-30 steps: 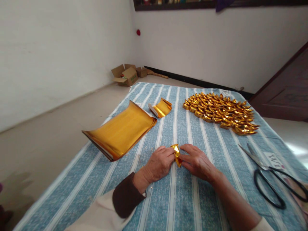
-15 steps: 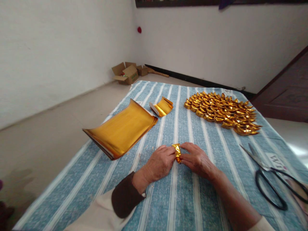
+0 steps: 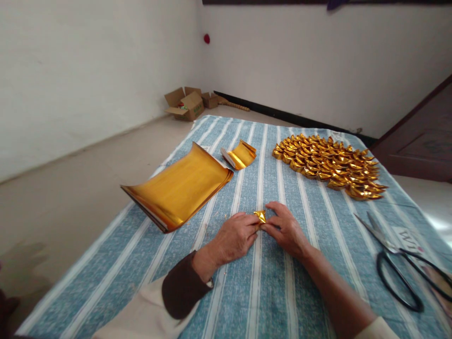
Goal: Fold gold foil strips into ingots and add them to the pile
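Note:
A small folded piece of gold foil paper (image 3: 260, 216) sits between my two hands, just above the striped cloth (image 3: 243, 292). My left hand (image 3: 235, 237) is closed on its left side, the fingertips pinching it. From the right, my right hand (image 3: 287, 230) presses thumb and fingertips against its lower edge, while the index finger lifts away. The fingers hide most of the piece's underside. Beyond my left hand lies a stack of large gold foil sheets (image 3: 180, 186), with a smaller stack of gold foil strips (image 3: 240, 154) beside it.
Many folded gold foil ingots (image 3: 325, 165) stand in rows at the back right. Black-handled scissors (image 3: 391, 254) lie half open on the cloth at right. Open cardboard boxes (image 3: 189, 106) stand on the floor by the wall, past the table's far left corner.
The gold foil piece looks smaller and more covered by fingers than before. My right hand has turned slightly, its thumb now lower against the piece.

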Available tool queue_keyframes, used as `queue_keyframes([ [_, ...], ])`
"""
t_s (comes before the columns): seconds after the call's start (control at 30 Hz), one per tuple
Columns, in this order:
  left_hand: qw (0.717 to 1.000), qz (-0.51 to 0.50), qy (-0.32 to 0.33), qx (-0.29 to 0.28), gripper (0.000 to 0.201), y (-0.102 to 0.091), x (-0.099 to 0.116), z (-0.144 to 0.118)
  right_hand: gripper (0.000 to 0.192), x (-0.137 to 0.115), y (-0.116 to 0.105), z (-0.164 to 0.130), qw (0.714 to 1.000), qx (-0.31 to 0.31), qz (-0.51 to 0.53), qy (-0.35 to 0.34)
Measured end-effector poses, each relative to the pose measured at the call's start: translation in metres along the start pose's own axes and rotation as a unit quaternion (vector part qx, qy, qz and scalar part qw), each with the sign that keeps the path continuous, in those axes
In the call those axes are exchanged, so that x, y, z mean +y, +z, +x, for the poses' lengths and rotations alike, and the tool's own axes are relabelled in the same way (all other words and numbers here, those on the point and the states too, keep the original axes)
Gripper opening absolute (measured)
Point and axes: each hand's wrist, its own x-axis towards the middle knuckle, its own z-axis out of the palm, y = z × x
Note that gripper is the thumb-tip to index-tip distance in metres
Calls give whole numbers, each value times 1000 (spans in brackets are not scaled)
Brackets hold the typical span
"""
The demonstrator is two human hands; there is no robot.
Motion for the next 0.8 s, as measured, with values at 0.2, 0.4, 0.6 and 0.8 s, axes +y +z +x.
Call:
queue_keyframes([
  [0.2,998,-51,-26,9,20,-2,-3,0,18,0,5,0,998,2,25,53],
  [0.4,987,-134,-71,56,15,-1,-7,3,17,-1,7,1,997,-7,23,77],
  [0.6,969,-168,-150,99,15,2,-1,12,20,1,7,1,998,-12,16,63],
  [0.8,961,-161,-188,123,15,6,1,17,18,0,7,2,998,0,7,55],
])
